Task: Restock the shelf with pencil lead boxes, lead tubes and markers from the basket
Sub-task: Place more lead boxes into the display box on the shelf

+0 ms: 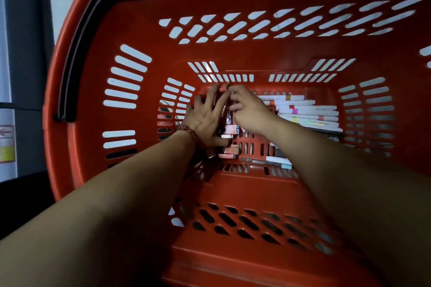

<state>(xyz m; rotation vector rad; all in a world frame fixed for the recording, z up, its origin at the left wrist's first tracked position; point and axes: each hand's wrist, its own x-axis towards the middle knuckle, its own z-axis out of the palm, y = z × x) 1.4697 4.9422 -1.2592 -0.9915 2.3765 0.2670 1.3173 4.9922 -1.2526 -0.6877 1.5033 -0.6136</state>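
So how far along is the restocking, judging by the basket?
Hard to say: the shelf is out of view, so nothing placed can be confirmed. In hand: the left hand presses spread fingers against a stack of lead boxes while the right hand curls round them, low in the red basket. Left: white markers piled on the basket's right side, plus more boxes nearer the camera.

No legible wording anywhere. Red arrow on sign at left picture edge, lettering blurred. Print on pencil lead boxes and markers on basket floor too small to read.
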